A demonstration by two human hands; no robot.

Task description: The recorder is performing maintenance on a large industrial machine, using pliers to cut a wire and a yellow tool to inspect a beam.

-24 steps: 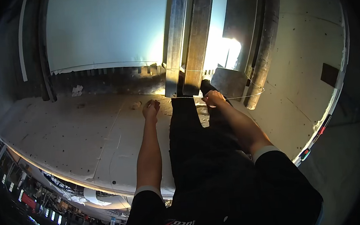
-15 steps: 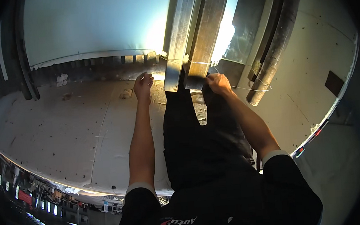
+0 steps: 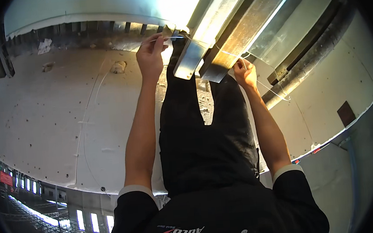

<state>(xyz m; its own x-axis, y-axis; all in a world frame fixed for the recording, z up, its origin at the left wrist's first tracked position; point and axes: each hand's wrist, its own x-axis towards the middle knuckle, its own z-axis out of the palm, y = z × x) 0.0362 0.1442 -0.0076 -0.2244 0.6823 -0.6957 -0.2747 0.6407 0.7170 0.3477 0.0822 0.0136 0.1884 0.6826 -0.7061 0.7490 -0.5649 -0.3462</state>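
Item 1: my left hand (image 3: 150, 56). Arm stretched fwd, fingers pinched together on a thin pale wire (image 3: 172, 38) at the near end of the metal channels. Grip looks tight, thumb against forefinger; wire runs from the pinch rightward toward the channel end.

Item 2: my right hand (image 3: 245, 73). Fingers curled closed, at the right side of the channel ends, just beside the darker channel. It seems to hold the same thin wire; strand loops off to the right and down past the hand. Can't tell exactly how the fingertips sit, too small.

Item 3: wire. Thin, light-coloured, spans btwn both hands across the channel ends, w/ a slack loop trailing right over the pale floor.

Item 4: metal channels (image 3: 215, 31). Two long galvanised sections lying side by side, running from upper right to centre; cut ends sit btwn my hands. Bright glare on the left one.

Item 5: dark trousers, legs (image 3: 205, 132). Mine, centre of view, feet up near the channel ends.

Item 6: concrete slab (image 3: 64, 117). Pale, speckled w/ small holes, under everything; dark ribbed edge along its far side.

Item 7: dark pipe (image 3: 305, 72), right of the channels, running parallel to them.
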